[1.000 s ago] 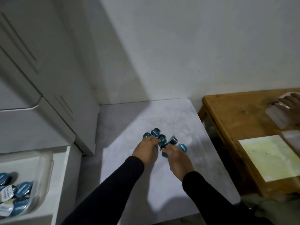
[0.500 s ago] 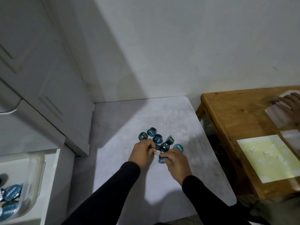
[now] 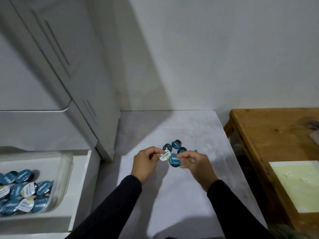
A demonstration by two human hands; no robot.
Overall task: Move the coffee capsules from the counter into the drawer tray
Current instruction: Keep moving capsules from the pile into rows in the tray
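Note:
My left hand (image 3: 146, 163) pinches a white-lidded coffee capsule (image 3: 164, 155) above the grey counter (image 3: 181, 195). Beside it my right hand (image 3: 196, 163) grips a blue-lidded capsule (image 3: 174, 162); the two capsules nearly touch. Just beyond my fingers three dark teal capsules lie on the counter (image 3: 176, 144), and something behind my right fingers is partly hidden. At the lower left, the clear plastic tray (image 3: 66, 169) in the open white drawer (image 3: 81, 190) holds several blue and white capsules (image 3: 25, 194).
White cabinet fronts (image 3: 51, 83) rise at the left, between the drawer and the counter. A wooden table (image 3: 269, 135) stands to the right of the counter with a pale yellow sheet (image 3: 296, 183) on it. A white wall runs behind.
Both hands have lifted off the pile, each with one capsule turned lid up. The view swung left, showing more of the drawer tray; the other person's hand on the wooden table is out of view.

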